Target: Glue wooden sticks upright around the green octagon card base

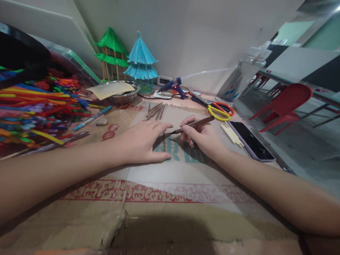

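On the cardboard, a thin brown stick [164, 141] is set between the thumb and fingers of my left hand [143, 141], which grips it near its two ends. My right hand [200, 136] holds a brown marker [198, 123] like a pen, its dark tip close to the stick's upper part. Several more brown sticks [155, 111] lie in a loose bunch just beyond my left hand. To the right of my right hand are pale yellow craft sticks [231, 134] and a phone [251, 140].
Colourful pipe cleaners [39, 109] are heaped at left, near a blue pen [92, 118]. At the back stand a metal bowl [124, 97], a green paper pavilion [111, 53], a blue one [140, 60] and a glue gun [174, 86]. Scissors [219, 109] lie back right.
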Motion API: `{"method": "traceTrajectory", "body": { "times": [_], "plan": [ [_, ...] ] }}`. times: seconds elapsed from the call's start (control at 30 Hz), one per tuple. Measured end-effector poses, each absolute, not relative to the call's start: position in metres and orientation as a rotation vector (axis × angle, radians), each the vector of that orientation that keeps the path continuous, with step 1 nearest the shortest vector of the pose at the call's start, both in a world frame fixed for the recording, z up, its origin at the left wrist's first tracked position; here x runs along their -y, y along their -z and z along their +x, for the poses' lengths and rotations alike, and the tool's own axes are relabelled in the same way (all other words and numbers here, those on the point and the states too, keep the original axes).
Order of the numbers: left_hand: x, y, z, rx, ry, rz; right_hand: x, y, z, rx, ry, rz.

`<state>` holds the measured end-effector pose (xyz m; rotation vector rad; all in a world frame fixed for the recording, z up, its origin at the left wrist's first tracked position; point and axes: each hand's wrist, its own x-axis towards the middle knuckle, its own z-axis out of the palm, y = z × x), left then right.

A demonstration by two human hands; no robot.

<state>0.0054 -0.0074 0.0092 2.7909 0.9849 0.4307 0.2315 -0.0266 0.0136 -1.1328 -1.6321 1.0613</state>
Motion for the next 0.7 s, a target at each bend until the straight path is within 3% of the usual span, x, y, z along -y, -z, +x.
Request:
{"method": "traceTrajectory", "body": {
  "times": [0.27,0.7],
  "plan": [
    [0.0028,-0.0036,0.0051,-0.975,-0.482,2.735,0.0307,-0.0098,0.2333,1.800,-1.291,-1.010],
    [0.0030,-0.0067,0.0055,-0.959,-0.445,2.740,0.0278,-0.0119,0.2284,1.776,-1.182,-1.168]
  ]
}}
